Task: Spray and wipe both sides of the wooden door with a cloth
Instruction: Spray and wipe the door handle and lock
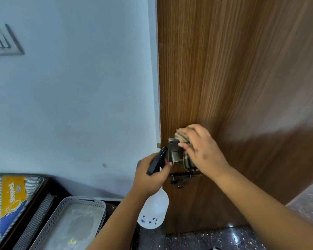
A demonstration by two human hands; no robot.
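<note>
Looking down from the head camera, the wooden door [233,78] fills the right of the view, its brown grain running top to bottom and its edge meeting the pale wall [79,96] on the left. The right hand [201,150] presses a striped cloth [187,160] against the door at the metal handle plate [173,150] — fingers spread and bent over the bunched fabric, thumb near the plate's upper corner, so the cloth lies between palm and handle and covers the plate's right side. Part of the cloth hangs below the hand.

The left hand [150,173] grips the neck of a spray bottle [154,208], fingers curled round it just beside the door's edge; the black spray head [156,161] points up toward the handle plate and stands close in front of it. The bottle's translucent white body hangs tilted below the fist, with small dark marks near its base.

Just under the cloth a dark latch [182,178] is fixed to the door. On the wall, upper left, sits a switch plate [2,42], blurred. Lower left there is a perforated grey tray [69,224] — beside it a mattress [5,204] with a yellow label, in a dark frame. A dark speckled floor [197,239] shows beneath the door and arms
</note>
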